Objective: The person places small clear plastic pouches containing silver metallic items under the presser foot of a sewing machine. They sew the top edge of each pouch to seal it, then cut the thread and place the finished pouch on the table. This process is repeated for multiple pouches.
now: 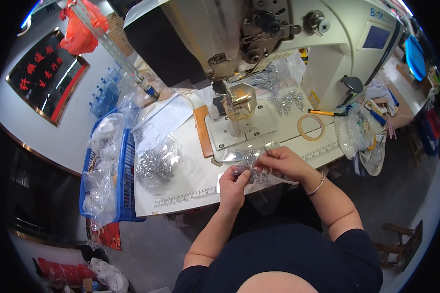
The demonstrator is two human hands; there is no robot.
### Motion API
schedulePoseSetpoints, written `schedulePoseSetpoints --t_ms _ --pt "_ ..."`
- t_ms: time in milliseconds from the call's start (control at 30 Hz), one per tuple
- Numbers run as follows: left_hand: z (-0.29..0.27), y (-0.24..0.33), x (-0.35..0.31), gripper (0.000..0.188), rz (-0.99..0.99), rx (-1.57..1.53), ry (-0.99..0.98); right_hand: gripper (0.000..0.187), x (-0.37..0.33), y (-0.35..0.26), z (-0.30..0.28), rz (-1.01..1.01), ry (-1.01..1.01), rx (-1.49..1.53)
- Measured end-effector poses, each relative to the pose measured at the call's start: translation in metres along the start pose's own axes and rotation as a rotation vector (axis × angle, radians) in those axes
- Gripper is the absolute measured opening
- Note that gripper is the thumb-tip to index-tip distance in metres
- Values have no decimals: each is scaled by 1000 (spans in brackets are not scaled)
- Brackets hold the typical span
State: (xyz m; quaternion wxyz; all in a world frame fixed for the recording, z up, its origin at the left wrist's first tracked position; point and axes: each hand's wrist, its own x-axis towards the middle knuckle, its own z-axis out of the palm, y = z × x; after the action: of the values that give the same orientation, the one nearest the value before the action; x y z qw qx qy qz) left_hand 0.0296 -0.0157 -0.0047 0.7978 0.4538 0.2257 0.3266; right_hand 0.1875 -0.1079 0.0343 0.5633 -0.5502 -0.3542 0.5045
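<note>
At the near edge of the sewing table (200,180), my left hand (233,189) pinches a small silvery glittering trim piece (259,178) between thumb and fingers. Close beside it, my right hand (287,165) has its fingers closed at the piece's upper right. What those fingers grip is too small to make out. Just beyond both hands stands the sewing machine (327,44), its needle area above a metal plate (252,132). To the left lies a clear bag of silvery pieces (156,166). More silvery pieces (288,102) rest behind the needle area.
A blue basket (127,171) full of clear plastic bags stands at the table's left edge. Paper sheets (164,119) and a brown strip (203,132) lie left of the machine. A tape ring (311,127), an orange pen (326,113) and plastic bags (354,134) lie right.
</note>
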Motion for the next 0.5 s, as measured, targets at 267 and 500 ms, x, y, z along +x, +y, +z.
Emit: schedulePoseSetpoints --t_ms 267,500 --pt "-2 0 -1 12 -41 -50 25 27 -5 -13 -2 -102 -73 -294" --pt "-8 -4 -3 13 -55 -10 4 25 -4 -11 4 -83 -36 -356"
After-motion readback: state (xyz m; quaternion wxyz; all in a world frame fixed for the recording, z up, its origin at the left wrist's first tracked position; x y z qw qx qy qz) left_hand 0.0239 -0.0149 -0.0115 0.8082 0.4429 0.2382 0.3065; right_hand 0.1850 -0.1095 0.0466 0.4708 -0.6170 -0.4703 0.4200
